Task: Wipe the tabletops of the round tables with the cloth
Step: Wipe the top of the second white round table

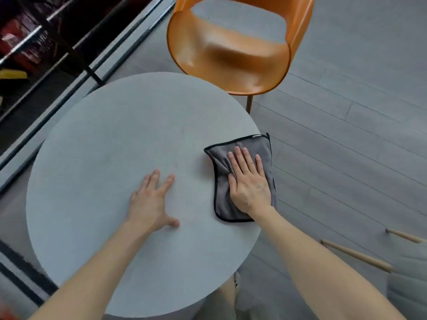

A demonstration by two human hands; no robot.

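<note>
Wiping step: right grip [248, 181], fingers flat, presses cloth [220, 199] at worktop [115, 135] edge. Left grip [152, 202] lies splayed, empty. The next stroke probably needs to sweep leftward.

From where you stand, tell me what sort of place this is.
Probably a café or public seating area, not certain. A round table with a grey cloth on it, an orange shell chair beside it, and grey plank flooring suggest it.
</note>
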